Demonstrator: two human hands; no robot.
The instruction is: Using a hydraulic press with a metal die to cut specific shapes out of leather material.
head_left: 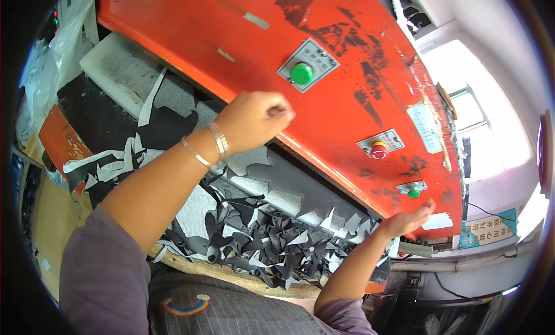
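Observation:
My left hand (254,124) is curled into a loose fist in front of the red machine's panel (231,74), below a large green push button (302,74); nothing shows in it. My right hand (407,220) is held with its fingers stretched out, just beneath a smaller green button (414,193). Whether it touches the panel I cannot tell. Under the panel, dark sheet material (312,181) with cut edges lies on the machine bed. A heap of black and grey-white scraps (283,248) is piled along the near side.
A red emergency-stop knob (378,150) sits between the two green buttons. At the left lies a thick pale slab (118,69), beside clear plastic sheeting (66,63). A wooden edge (231,272) runs along the front, close to my body. A window (468,109) is at the right.

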